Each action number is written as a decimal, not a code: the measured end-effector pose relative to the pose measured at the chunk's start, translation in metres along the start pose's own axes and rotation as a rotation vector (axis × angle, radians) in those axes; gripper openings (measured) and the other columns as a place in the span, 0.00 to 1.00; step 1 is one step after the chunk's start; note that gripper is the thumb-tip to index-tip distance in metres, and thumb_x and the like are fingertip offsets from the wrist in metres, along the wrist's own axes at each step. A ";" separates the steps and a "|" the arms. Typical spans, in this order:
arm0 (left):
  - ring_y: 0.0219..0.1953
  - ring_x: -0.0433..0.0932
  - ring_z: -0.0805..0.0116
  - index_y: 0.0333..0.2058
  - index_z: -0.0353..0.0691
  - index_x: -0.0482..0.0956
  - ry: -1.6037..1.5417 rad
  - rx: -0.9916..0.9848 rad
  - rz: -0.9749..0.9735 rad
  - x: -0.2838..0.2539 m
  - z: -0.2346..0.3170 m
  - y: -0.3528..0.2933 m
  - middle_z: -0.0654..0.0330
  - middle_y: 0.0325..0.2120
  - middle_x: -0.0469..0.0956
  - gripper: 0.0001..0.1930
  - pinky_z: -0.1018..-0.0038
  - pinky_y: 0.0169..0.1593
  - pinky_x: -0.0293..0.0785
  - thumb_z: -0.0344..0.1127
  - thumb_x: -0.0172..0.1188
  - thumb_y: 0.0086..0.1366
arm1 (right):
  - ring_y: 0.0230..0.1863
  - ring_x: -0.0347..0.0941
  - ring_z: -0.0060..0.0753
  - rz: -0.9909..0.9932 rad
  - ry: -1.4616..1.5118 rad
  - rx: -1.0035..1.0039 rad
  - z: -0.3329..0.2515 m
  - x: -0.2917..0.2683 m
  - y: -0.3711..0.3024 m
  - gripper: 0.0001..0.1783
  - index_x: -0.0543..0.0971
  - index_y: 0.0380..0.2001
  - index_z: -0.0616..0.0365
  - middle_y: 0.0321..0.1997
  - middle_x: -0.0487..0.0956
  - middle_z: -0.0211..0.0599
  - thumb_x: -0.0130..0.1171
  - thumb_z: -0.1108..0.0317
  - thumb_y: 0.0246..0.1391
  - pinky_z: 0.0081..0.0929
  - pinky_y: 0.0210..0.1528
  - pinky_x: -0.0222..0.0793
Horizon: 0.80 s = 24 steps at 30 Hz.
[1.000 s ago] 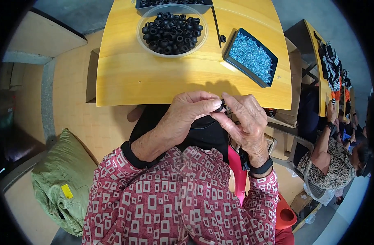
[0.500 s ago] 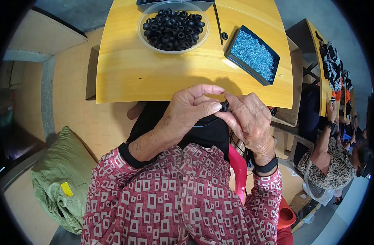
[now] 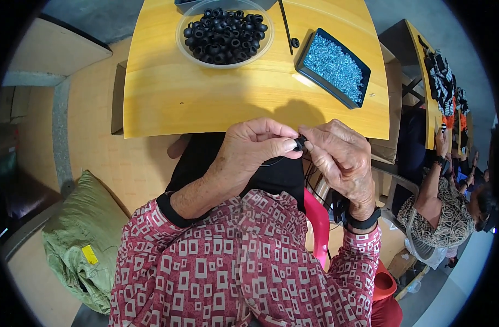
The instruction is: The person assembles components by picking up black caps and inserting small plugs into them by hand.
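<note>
My left hand (image 3: pixel 257 144) pinches a small black rounded piece (image 3: pixel 299 144) between thumb and fingers, just off the table's near edge and above my lap. From the other side my right hand (image 3: pixel 342 155) has its bent index finger and thumb on the same piece. Fingertips cover most of it, and anything smaller between them is hidden. Beyond my hands, a clear round tub (image 3: pixel 181 43) holds many similar black hollow pieces (image 3: pixel 225 35). To its right, a dark tray (image 3: pixel 332 98) is filled with small shiny clear-blue bits (image 3: pixel 335 65).
On the yellow table (image 3: pixel 206 103) lie a thin black rod (image 3: pixel 286 27) and a single black piece (image 3: pixel 295 42). A green sack (image 3: pixel 86 234) stands on the floor at left. At right, another person (image 3: pixel 442 212) sits by a second table holding black, white and orange items (image 3: pixel 441 79).
My left fingers have closed in more on the black piece. My right hand has shifted slightly right, its thumb now at the piece's right side. The view has tilted a little.
</note>
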<state>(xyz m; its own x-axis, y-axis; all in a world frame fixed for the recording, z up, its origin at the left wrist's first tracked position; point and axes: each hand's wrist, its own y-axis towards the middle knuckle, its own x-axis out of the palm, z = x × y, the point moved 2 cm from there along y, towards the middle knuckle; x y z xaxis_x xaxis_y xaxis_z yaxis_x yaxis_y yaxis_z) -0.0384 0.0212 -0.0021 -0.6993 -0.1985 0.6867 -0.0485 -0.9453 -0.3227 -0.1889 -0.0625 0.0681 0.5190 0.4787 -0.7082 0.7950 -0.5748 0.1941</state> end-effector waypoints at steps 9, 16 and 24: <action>0.37 0.78 0.76 0.39 0.33 0.78 0.105 0.078 0.005 0.003 0.004 -0.002 0.59 0.34 0.79 0.09 0.81 0.44 0.74 0.23 0.61 0.58 | 0.27 0.73 0.37 0.040 -0.068 -0.018 -0.020 -0.001 0.005 0.13 0.80 0.36 0.65 0.26 0.76 0.40 0.65 0.77 0.43 0.28 0.30 0.70; 0.37 0.78 0.76 0.39 0.32 0.77 0.067 0.084 -0.008 0.002 0.005 0.000 0.59 0.34 0.79 0.08 0.81 0.44 0.74 0.25 0.60 0.60 | 0.26 0.72 0.22 0.088 0.201 0.194 -0.011 0.006 -0.002 0.10 0.79 0.35 0.64 0.27 0.76 0.33 0.62 0.80 0.45 0.18 0.28 0.68; 0.39 0.80 0.68 0.39 0.31 0.78 0.046 0.077 -0.007 0.002 0.005 0.001 0.55 0.35 0.80 0.08 0.74 0.47 0.77 0.23 0.58 0.60 | 0.30 0.70 0.14 0.179 0.542 0.398 0.007 0.008 -0.009 0.08 0.78 0.31 0.64 0.28 0.76 0.27 0.61 0.82 0.44 0.13 0.33 0.67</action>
<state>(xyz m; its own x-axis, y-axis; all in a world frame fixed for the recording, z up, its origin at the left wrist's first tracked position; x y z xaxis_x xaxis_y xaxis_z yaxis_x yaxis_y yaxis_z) -0.0366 0.0184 0.0023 -0.7310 -0.1815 0.6578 0.0000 -0.9640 -0.2660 -0.1942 -0.0586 0.0562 0.7975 0.5581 -0.2293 0.5605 -0.8259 -0.0610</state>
